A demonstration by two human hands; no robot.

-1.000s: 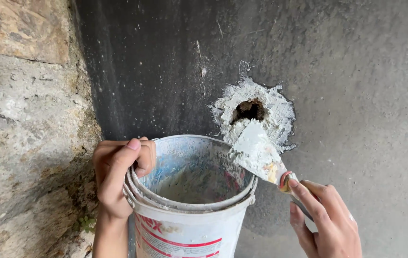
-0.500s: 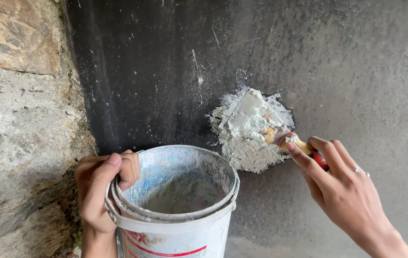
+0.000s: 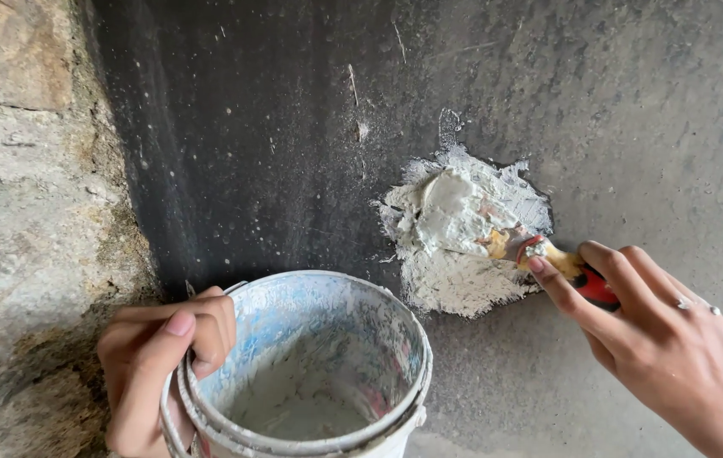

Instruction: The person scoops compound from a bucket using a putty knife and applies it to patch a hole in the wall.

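A dark grey wall (image 3: 633, 102) filled the scene, meeting rough stone (image 3: 22, 212) on the left. Low and near, a white bucket (image 3: 311, 365) smeared with pale filler was cut off by the bottom edge, so its base stayed hidden. The left hand (image 3: 158, 365) gripped its rim, fingers (image 3: 209, 326) curled over. On the right, a white patch (image 3: 463, 237) covered the wall. The right hand (image 3: 658, 356) clasped a putty knife (image 3: 539, 254), its blade buried in filler and hard to make out.
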